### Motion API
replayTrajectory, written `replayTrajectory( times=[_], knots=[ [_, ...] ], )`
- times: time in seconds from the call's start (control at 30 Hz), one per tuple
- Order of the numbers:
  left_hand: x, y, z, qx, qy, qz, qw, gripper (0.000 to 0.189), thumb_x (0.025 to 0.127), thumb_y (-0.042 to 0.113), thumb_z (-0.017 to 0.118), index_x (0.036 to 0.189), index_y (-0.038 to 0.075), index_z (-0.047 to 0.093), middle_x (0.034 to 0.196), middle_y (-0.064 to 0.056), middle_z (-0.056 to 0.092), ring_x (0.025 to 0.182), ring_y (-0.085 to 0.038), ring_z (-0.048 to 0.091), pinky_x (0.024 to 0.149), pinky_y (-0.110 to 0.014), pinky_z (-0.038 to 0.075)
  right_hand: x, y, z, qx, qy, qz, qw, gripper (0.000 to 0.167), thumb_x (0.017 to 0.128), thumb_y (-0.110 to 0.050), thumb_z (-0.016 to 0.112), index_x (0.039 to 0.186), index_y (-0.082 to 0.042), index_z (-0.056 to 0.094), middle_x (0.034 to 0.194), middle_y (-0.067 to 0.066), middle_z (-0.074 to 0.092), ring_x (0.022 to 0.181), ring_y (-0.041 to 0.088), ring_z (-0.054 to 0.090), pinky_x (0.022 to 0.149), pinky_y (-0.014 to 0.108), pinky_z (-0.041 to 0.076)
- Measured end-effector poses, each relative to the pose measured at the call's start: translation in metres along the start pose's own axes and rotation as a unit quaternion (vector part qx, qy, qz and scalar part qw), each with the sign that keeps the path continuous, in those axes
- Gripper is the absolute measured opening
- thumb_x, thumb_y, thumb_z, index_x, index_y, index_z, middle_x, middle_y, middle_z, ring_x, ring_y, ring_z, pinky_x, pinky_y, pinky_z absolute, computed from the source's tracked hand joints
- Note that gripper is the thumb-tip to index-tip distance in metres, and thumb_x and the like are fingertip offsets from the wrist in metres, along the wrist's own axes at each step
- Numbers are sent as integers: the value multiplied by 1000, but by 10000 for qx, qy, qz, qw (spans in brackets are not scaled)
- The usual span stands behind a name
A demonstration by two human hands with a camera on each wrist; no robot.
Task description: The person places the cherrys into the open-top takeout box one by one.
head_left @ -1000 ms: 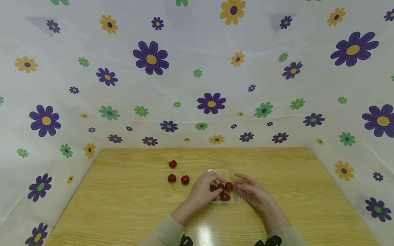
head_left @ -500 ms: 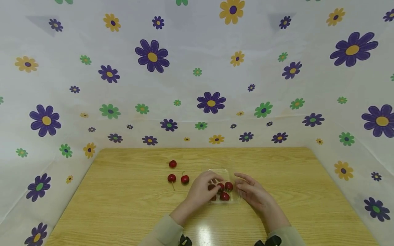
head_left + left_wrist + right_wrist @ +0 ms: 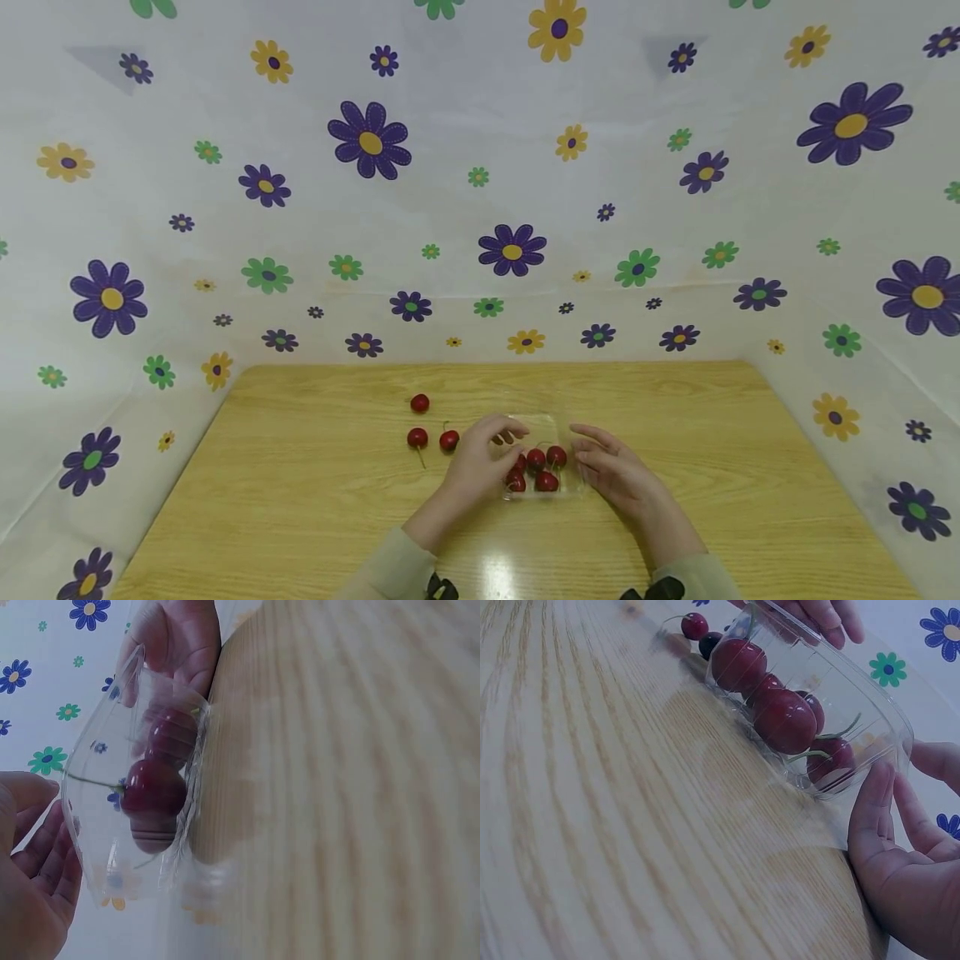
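A clear plastic fruit box [image 3: 542, 427] stands on the table with several dark red cherries [image 3: 547, 481] inside. My left hand [image 3: 478, 454] is over the box's left side, fingers bent and apart, nothing between them. In the left wrist view the fingertips of the left hand [image 3: 37, 870] are right at the clear rim. My right hand [image 3: 618, 471] rests at the right side of the box. The right wrist view shows the fingers [image 3: 874, 799] of that hand against the outer wall, fairly straight. Green stems stick up from some cherries in the box.
Three loose cherries lie left of the box: one farther back [image 3: 420, 403], one with a stem toward me [image 3: 417, 437], and one nearer the left hand [image 3: 448, 441]. Flower-printed white cloth [image 3: 450, 275] encloses the wooden table [image 3: 315, 500] at the back and sides.
My left hand has drawn back left from the cherries, its thumb and fingers spreading apart, so more cherries show. The right hand keeps its place beside the box.
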State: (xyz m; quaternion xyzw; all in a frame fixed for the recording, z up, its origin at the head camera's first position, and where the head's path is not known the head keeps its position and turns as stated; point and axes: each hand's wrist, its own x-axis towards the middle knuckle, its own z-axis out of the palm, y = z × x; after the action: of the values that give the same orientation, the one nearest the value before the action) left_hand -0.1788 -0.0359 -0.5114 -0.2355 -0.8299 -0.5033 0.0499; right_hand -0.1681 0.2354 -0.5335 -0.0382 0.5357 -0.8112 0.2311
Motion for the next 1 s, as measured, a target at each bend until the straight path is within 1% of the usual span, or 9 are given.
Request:
replayTrajectory(
  times=[0.1, 0.17, 0.3, 0.43, 0.5, 0.63, 0.73, 0.87, 1.0],
  knots=[
    [-1, -2, -5, 28, 82, -62, 9999, 16, 98, 3, 74, 113, 5, 76, 111, -5, 77, 96, -22, 69, 89, -29, 58, 0, 0, 0, 37, -80, -32, 10000, 44, 108, 4, 48, 128, -30, 67, 114, -8, 66, 102, 3, 65, 94, 19, 56],
    [-2, -4, -9, 21, 114, -163, 9998, 16, 98, 2, 74, 113, 6, 76, 112, -6, 77, 96, -22, 69, 90, -31, 58, 0, 0, -1, 76, -122, -46, 9999, 44, 108, 5, 48, 128, -30, 67, 114, -8, 66, 101, 3, 65, 93, 19, 56],
    [-3, -9, -17, 25, 197, -311, 9993, 16, 97, 3, 74, 113, 6, 76, 110, -5, 76, 97, -23, 69, 90, -31, 58, 0, 0, -1, 70, -158, -70, 9998, 44, 108, 5, 47, 129, -30, 66, 115, -8, 65, 102, 2, 65, 93, 19, 56],
    [-2, -14, -25, 88, 294, -234, 9993, 15, 97, 3, 74, 112, 5, 76, 109, -6, 76, 96, -23, 68, 89, -32, 59, 0, 0, -1, 40, -148, -76, 9999, 44, 108, 4, 47, 130, -29, 66, 115, -8, 66, 102, 3, 65, 93, 20, 56],
    [-2, -16, -28, 141, 346, -250, 9990, 15, 97, 3, 74, 111, 6, 77, 109, -6, 77, 95, -22, 68, 87, -33, 60, 0, 0, -1, 48, -149, -76, 9998, 44, 108, 4, 48, 130, -29, 66, 115, -8, 66, 102, 3, 65, 93, 20, 56],
    [-1, -23, -36, 126, 356, -488, 9981, 15, 97, 4, 75, 112, 9, 77, 109, -4, 76, 95, -20, 67, 83, -32, 58, 1, 0, -1, 101, -153, -107, 9998, 44, 108, 4, 48, 130, -29, 66, 115, -9, 67, 101, 3, 66, 93, 20, 57],
    [0, -27, -42, 41, 385, -660, 9971, 17, 97, 4, 75, 112, 9, 77, 110, -5, 76, 96, -20, 67, 80, -29, 57, 2, 0, -1, 141, -174, -137, 9997, 45, 108, 5, 47, 130, -29, 67, 115, -9, 68, 101, 2, 67, 93, 20, 57],
    [0, -33, -47, -5, 505, -760, 9958, 18, 96, 2, 76, 112, 10, 77, 110, -5, 76, 97, -20, 67, 81, -24, 57, 1, -1, 1, 144, -167, -142, 9997, 45, 108, 5, 47, 131, -28, 66, 115, -8, 68, 101, 2, 67, 93, 19, 57],
    [0, -36, -52, 70, 644, -688, 9955, 16, 96, 2, 75, 111, 7, 78, 111, -7, 76, 95, -21, 68, 80, -24, 59, 0, -3, 3, 129, -69, -70, 9999, 42, 108, 4, 49, 133, -26, 64, 116, -7, 67, 103, 3, 66, 93, 19, 56]
  ],
)
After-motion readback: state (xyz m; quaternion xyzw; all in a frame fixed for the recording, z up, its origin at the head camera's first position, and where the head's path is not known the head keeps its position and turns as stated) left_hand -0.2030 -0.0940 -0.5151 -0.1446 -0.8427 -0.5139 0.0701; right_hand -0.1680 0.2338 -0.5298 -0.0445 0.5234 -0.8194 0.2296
